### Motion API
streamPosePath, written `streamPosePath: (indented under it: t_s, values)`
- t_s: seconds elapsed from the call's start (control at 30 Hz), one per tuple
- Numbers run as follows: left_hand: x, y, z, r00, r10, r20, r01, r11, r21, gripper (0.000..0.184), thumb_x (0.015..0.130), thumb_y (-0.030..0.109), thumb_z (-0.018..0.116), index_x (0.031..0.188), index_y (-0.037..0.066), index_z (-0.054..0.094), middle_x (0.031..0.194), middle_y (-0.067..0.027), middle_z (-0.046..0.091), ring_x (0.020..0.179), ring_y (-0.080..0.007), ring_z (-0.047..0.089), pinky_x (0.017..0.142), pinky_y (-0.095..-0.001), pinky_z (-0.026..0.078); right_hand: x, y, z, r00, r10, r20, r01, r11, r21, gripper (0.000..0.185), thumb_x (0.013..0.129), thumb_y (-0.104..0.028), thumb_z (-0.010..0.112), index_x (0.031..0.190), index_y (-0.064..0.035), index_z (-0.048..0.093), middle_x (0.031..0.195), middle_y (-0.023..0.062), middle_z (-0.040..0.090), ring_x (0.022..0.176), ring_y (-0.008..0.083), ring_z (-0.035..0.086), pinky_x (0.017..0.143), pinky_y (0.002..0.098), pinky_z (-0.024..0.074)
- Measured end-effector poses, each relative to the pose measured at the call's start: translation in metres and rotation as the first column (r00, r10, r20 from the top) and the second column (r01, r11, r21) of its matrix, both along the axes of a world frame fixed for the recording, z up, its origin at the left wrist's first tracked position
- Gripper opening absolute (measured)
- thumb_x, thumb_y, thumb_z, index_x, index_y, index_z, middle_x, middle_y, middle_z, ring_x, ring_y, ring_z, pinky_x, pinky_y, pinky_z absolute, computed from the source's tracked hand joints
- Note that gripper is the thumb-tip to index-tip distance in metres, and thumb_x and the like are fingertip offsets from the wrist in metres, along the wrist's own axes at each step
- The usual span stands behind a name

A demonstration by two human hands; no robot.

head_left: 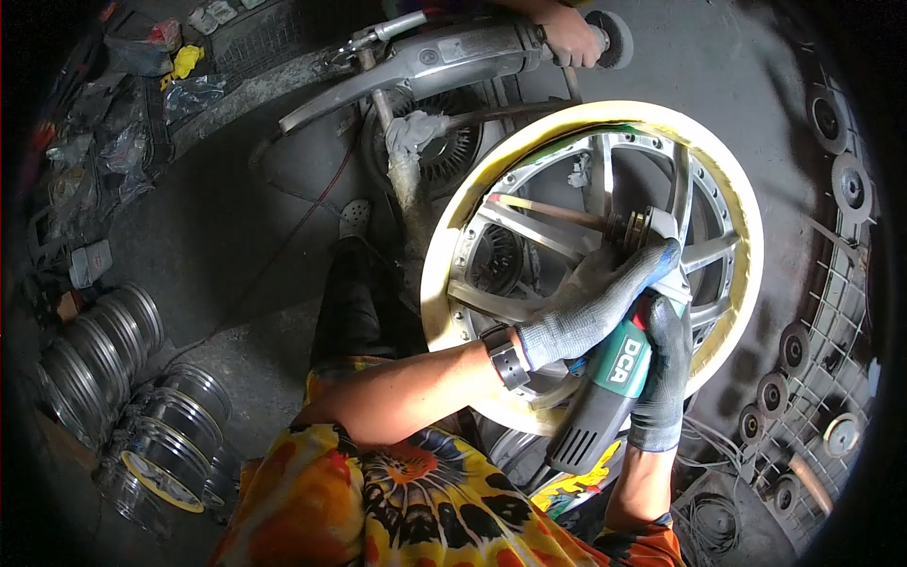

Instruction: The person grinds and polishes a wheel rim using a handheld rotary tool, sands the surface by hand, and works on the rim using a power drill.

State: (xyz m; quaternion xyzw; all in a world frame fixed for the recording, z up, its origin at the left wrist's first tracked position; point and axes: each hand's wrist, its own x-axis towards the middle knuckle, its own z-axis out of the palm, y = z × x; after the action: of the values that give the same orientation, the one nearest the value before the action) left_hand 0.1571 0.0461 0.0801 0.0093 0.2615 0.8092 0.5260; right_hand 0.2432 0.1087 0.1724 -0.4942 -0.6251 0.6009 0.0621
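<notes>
Both my hands wear grey work gloves and grip a green and black DCA power grinder (605,392). My left hand (605,288) wraps around its metal head, while my right hand (664,373) is closed around the green body. From the head a narrow arm (553,210) with a reddish tip reaches left over the spokes. Beneath lies a silver multi-spoke wheel rim (742,274), its outer lip covered in pale yellow. The tip is near a spoke by the lip; contact I cannot make out.
At the top, another person's hand (571,36) is at a large grinder (463,59) on a stand (406,180) wrapped in tape. Stacked rims (99,359) stand at left. Discs (852,187) hang on a wire rack at right. Cables (709,520) lie coiled below it.
</notes>
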Motion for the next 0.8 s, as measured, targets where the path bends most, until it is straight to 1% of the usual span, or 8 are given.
streamPosePath:
  t_s: [0.07, 0.17, 0.23, 0.3, 0.4, 0.47, 0.67, 0.8]
  values:
    - [-0.002, -0.002, 0.0, 1.0, -0.017, -0.025, 0.016, 1.0, -0.01, 0.04, 0.102, 0.042, 0.065, 0.118, 0.006, 0.069, 0.109, -0.0019, 0.069, 0.103, -0.007, 0.062, 0.094, -0.0263, 0.05, -0.001, -0.004, 0.0, 1.0, -0.003, -0.022, 0.004, 0.999, 0.038, 0.059, 0.096, -0.033, 0.069, 0.143, -0.0013, 0.052, 0.126, 0.0124, 0.065, 0.107, 0.0197, 0.068, 0.094, 0.033, 0.0565]
    - [0.002, 0.0, -0.002, 1.0, -0.019, -0.012, 0.019, 1.0, 0.024, 0.04, 0.103, 0.041, 0.064, 0.119, 0.005, 0.069, 0.108, -0.0017, 0.069, 0.103, -0.007, 0.062, 0.094, -0.0259, 0.05, -0.003, -0.004, 0.002, 1.0, -0.002, -0.011, 0.002, 1.0, 0.014, 0.059, 0.096, -0.033, 0.069, 0.142, -0.0011, 0.051, 0.125, 0.0127, 0.066, 0.106, 0.0192, 0.068, 0.093, 0.0325, 0.0567]
    - [0.006, 0.0, -0.001, 0.998, 0.055, 0.026, -0.055, 0.998, 0.026, 0.039, 0.103, 0.04, 0.064, 0.119, 0.005, 0.069, 0.108, -0.0014, 0.069, 0.103, -0.0069, 0.062, 0.094, -0.0254, 0.049, -0.001, -0.006, -0.001, 1.0, -0.02, -0.014, 0.02, 0.999, 0.03, 0.059, 0.096, -0.034, 0.069, 0.142, -0.0008, 0.051, 0.124, 0.0132, 0.066, 0.105, 0.0193, 0.068, 0.091, 0.0324, 0.0575]
    - [0.006, -0.001, 0.0, 0.999, 0.051, 0.007, -0.051, 0.999, 0.014, 0.039, 0.103, 0.04, 0.064, 0.12, 0.005, 0.069, 0.109, -0.0015, 0.069, 0.103, -0.0068, 0.062, 0.094, -0.0252, 0.049, 0.0, -0.006, -0.001, 0.999, -0.037, -0.015, 0.038, 0.998, 0.043, 0.059, 0.096, -0.034, 0.068, 0.142, -0.0004, 0.051, 0.122, 0.0138, 0.066, 0.103, 0.0194, 0.069, 0.09, 0.0322, 0.0584]
    - [0.007, -0.002, 0.005, 0.998, 0.056, -0.029, -0.057, 0.998, -0.009, 0.039, 0.103, 0.039, 0.064, 0.12, 0.005, 0.068, 0.109, -0.0022, 0.069, 0.103, -0.0066, 0.061, 0.095, -0.0252, 0.048, 0.003, -0.004, 0.003, 1.0, -0.021, -0.016, 0.021, 1.0, -0.015, 0.059, 0.096, -0.034, 0.068, 0.141, 0.0004, 0.052, 0.12, 0.0144, 0.067, 0.1, 0.02, 0.07, 0.087, 0.0318, 0.0596]
    - [0.008, 0.0, 0.004, 0.996, 0.069, -0.048, -0.07, 0.997, -0.021, 0.039, 0.103, 0.04, 0.064, 0.12, 0.005, 0.068, 0.11, -0.0028, 0.069, 0.103, -0.0065, 0.062, 0.095, -0.0253, 0.048, 0.006, -0.003, 0.003, 0.996, -0.085, -0.001, 0.085, 0.996, -0.031, 0.059, 0.096, -0.034, 0.069, 0.14, 0.0009, 0.053, 0.118, 0.0143, 0.068, 0.099, 0.0205, 0.071, 0.085, 0.0321, 0.0604]
    - [0.007, 0.001, 0.004, 0.999, 0.047, -0.007, -0.047, 0.998, -0.03, 0.044, 0.103, 0.043, 0.062, 0.122, 0.003, 0.067, 0.112, -0.0064, 0.07, 0.106, -0.009, 0.062, 0.097, -0.0274, 0.049, 0.005, 0.001, 0.001, 0.998, -0.056, -0.004, 0.055, 0.998, -0.018, 0.059, 0.095, -0.034, 0.069, 0.14, 0.0011, 0.054, 0.12, 0.0147, 0.068, 0.103, 0.0215, 0.07, 0.09, 0.034, 0.0596]
    - [0.008, -0.001, 0.009, 0.992, 0.107, -0.06, -0.107, 0.994, 0.011, 0.046, 0.103, 0.043, 0.063, 0.123, 0.003, 0.068, 0.112, -0.0068, 0.07, 0.106, -0.0093, 0.063, 0.097, -0.0278, 0.049, 0.009, 0.004, 0.003, 0.999, -0.034, -0.035, 0.033, 0.999, -0.044, 0.059, 0.094, -0.033, 0.071, 0.14, 0.0009, 0.055, 0.121, 0.0147, 0.068, 0.104, 0.022, 0.07, 0.092, 0.0348, 0.059]
